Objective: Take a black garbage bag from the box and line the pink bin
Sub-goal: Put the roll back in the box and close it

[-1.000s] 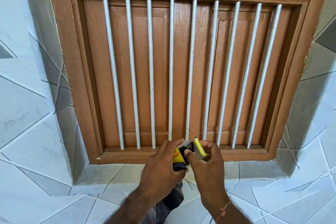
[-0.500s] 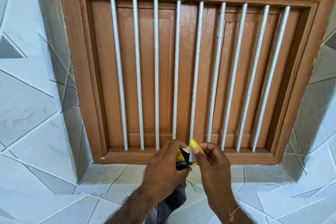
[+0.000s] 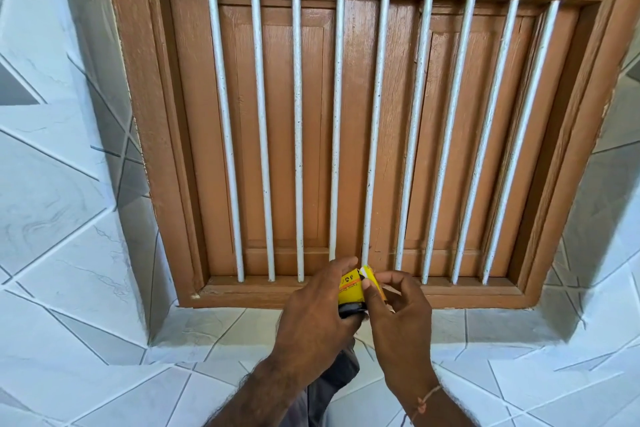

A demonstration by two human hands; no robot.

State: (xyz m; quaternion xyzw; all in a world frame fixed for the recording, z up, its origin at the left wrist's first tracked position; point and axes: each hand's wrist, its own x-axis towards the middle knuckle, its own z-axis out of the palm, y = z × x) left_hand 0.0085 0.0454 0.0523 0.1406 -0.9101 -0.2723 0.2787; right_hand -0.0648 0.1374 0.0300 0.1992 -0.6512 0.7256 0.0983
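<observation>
A small yellow box is held just in front of the window sill, low in the middle of the view. My left hand wraps around its left side. My right hand pinches the box's yellow end flap between thumb and fingers. A black garbage bag hangs down from under my left hand, with a dark fold showing at the box's lower end. The pink bin is out of view.
A brown wooden window frame with several white vertical bars and closed shutters fills the upper view. Its wooden sill lies just beyond my hands. Pale grey-white tiled wall surrounds it.
The view has shifted so the window sits further right and lower. My right hand has pressed the yellow flap closer against the box end. The left hand keeps its grip.
</observation>
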